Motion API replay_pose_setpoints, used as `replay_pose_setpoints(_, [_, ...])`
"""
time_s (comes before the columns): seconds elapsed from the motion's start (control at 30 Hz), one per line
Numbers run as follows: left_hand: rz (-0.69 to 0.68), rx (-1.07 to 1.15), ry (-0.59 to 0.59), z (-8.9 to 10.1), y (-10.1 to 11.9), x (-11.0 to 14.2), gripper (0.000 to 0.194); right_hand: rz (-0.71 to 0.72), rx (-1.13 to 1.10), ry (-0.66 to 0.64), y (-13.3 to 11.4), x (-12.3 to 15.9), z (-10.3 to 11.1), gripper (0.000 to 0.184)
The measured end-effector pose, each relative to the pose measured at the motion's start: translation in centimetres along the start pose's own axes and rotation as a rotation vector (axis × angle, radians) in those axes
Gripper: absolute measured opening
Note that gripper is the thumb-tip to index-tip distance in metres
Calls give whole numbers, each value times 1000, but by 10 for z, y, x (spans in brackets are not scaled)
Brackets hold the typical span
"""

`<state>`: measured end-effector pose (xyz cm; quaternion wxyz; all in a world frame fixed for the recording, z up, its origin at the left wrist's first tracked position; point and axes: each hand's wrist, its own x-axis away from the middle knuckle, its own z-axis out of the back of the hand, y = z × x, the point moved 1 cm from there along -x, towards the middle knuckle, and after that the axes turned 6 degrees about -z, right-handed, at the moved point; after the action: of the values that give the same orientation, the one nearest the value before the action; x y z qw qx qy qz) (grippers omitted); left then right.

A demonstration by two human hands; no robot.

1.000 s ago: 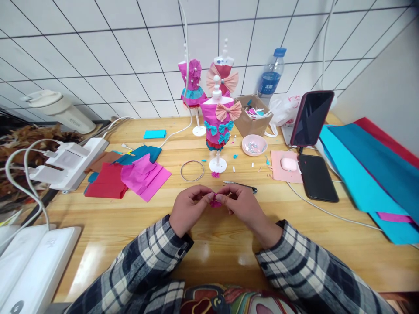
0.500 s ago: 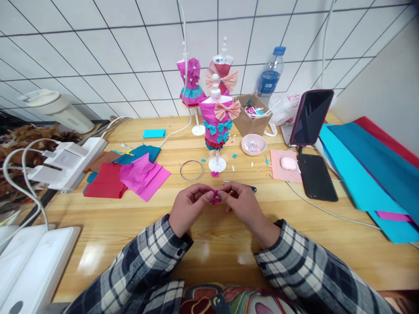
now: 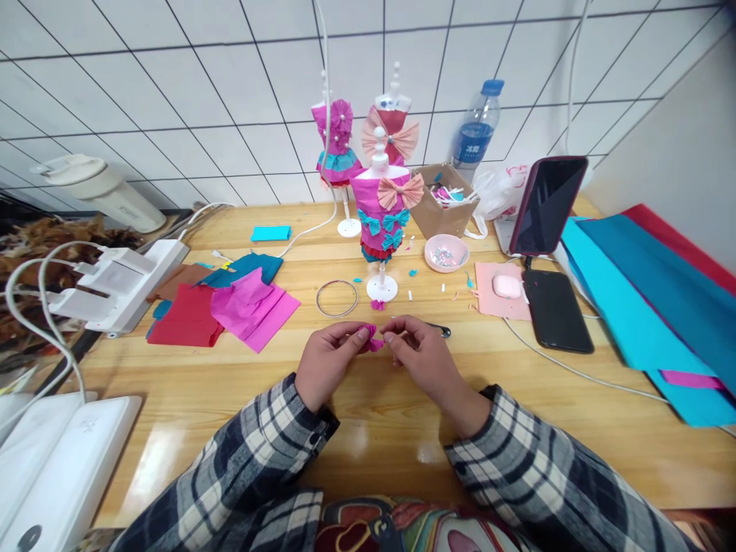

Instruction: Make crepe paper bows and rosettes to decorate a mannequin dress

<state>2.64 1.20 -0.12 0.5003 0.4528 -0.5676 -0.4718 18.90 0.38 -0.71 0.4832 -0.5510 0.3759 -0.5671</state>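
The right hand (image 3: 426,359), grip unclear, has seemingly left the magenta scrap (image 3: 372,344), which the left hand (image 3: 329,357) pinches.

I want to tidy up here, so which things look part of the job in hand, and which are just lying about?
Likely part of the job:
- magenta piece in the left hand
- magenta sheets
- front mannequin
- bead bowl, perhaps
- dark-handled tool, partly hidden

Probably just lying about:
- water bottle
- cream flask
- upright phone
- pink case
- power strip
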Motion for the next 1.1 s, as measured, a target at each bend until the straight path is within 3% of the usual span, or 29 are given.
replay_pose_setpoints(0.13, [-50, -101, -63, -2, 4, 2, 26, 52, 63, 24, -4, 1, 1, 22])
replay_pose_setpoints(0.27, [-52, -133, -27, 0, 3, 2, 26, 36, 128, 76, -5, 2, 1, 15])
replay_pose_setpoints(0.5, [-4, -1, 68, 3, -3, -1, 33, -64, -20, -51, 4, -3, -2, 17])
replay_pose_setpoints(0.67, [28, 6, 8, 1, 0, -1, 31, -38, -66, -47, 5, -4, -2, 26])
replay_pose_setpoints(0.8, [18, -33, -32, -2, 4, 0, 32, -22, 3, -18, 5, -5, 0, 19])
replay_pose_setpoints(1.1, [18, -139, -22, 0, 1, -1, 33, 19, 6, 1, 5, -4, 1, 22])
